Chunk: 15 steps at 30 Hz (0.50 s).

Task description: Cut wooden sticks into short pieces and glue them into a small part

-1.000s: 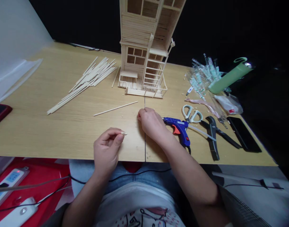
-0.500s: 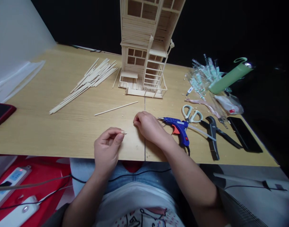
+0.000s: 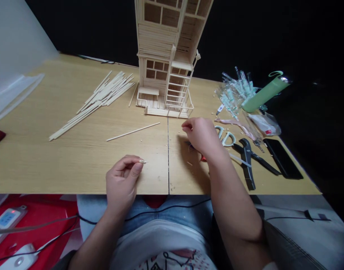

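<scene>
While left hand (image 3: 122, 182) pinches a small piece (image 3: 143, 162), right hand (image 3: 202, 135), grip unclear, partly hides scissors (image 3: 229, 139)

The stick model (image 3: 156, 42) is matt wood, the bottle (image 3: 263, 95) smooth, perhaps metal

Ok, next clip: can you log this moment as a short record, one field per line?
Left hand: pinching a small pale piece
Right hand: over the table, partly hiding a glue gun; whether it holds anything is unclear
Structure: model house made of thin sticks, standing at the back, its top out of frame
Loose material: stick pile left of the house; single stick nearer the person
Right side: scissors, black phone, green bottle
</scene>
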Available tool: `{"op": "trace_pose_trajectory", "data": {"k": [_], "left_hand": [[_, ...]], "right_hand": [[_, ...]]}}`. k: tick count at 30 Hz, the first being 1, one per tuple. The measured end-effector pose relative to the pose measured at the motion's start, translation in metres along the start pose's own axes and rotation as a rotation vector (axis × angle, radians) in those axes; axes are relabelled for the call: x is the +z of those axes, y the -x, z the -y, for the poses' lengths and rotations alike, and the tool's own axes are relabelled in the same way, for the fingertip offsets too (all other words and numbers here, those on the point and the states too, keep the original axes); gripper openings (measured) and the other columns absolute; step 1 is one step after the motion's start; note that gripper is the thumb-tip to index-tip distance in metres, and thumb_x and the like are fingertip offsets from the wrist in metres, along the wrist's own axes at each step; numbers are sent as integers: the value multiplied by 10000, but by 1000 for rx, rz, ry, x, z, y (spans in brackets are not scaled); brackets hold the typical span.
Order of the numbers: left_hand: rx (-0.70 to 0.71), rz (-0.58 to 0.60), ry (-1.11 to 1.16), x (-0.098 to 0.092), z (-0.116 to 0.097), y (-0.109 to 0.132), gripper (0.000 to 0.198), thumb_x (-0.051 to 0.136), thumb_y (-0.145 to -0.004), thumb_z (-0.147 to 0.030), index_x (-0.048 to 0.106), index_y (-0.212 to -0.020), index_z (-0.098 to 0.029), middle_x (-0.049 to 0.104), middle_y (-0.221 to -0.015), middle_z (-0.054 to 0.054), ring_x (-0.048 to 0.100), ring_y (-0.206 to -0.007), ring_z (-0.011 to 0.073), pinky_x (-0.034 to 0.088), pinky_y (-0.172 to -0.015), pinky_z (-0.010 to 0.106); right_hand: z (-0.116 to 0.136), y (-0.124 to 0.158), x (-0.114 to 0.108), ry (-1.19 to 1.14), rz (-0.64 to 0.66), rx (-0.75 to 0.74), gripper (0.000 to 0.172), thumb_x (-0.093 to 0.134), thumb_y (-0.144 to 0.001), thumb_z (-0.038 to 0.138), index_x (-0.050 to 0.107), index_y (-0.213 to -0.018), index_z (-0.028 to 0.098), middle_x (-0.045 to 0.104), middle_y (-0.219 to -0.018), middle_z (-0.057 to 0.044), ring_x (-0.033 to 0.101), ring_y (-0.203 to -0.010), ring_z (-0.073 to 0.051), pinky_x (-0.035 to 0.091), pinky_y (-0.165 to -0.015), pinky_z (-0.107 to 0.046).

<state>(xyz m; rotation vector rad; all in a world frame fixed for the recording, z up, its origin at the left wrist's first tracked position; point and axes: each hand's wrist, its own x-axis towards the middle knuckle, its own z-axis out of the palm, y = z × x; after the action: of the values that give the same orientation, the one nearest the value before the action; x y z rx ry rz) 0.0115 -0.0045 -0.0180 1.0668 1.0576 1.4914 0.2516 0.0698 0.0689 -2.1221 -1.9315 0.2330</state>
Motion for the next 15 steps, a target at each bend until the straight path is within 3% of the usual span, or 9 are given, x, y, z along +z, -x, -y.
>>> {"op": "trace_pose_trajectory", "data": {"k": [6,10,15], "left_hand": [[1,-8,-3,1,-1,0,120,832,-816,-316,768,-857,-224,726,-863,28,666,-832,139,531,-754,231],[3,4,-11,0,-1,1,106,821,-827,-306,768,-862,-221,723,-861,29,667,-833,140,530,-761,236],[11,10,-11,-1,0,1,79,813,-832,-285,774,-870,-228,723,-872,32,666,-844,149,533,-773,253]], "right_hand": [[-6,-23,7,184,80,84,209,651,-917,201,818,-1034,158,798,-1006,-181,736,-972,-319,524,-849,-381],[2,-25,19,211,103,75,203,684,-897,211,813,-1034,133,792,-997,-200,742,-934,-328,535,-804,-388],[2,-23,18,204,87,65,208,644,-922,220,823,-1012,161,799,-979,-183,742,-928,-325,530,-797,-384]]}}
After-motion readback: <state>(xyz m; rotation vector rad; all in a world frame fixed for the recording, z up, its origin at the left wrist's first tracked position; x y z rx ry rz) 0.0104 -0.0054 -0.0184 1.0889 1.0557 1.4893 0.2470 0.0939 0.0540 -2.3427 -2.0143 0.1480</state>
